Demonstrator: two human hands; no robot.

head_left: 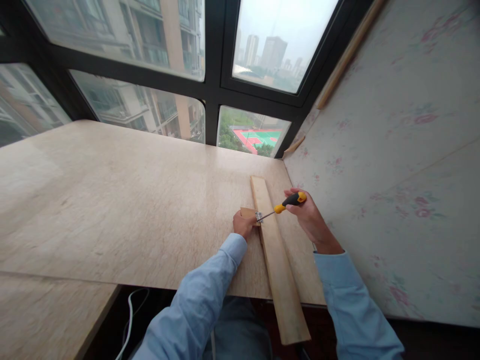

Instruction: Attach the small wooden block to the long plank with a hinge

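A long wooden board (pixel 279 270) lies on the pale stone-look tabletop (pixel 123 200), its near end sticking out past the table's front edge. My left hand (pixel 243 223) is closed on a small wooden block (pixel 247 212) held against the board's left side, where a small metal bracket (pixel 258 216) sits. My right hand (pixel 306 214) grips a screwdriver (pixel 288 202) with a yellow and black handle. Its metal tip points left and touches the bracket.
A wall with flowered paper (pixel 397 165) stands close on the right. Black-framed windows (pixel 213 85) run along the back of the table. A white cable (pixel 129 320) hangs below the table's front edge. A second tabletop (pixel 41 320) is at the lower left.
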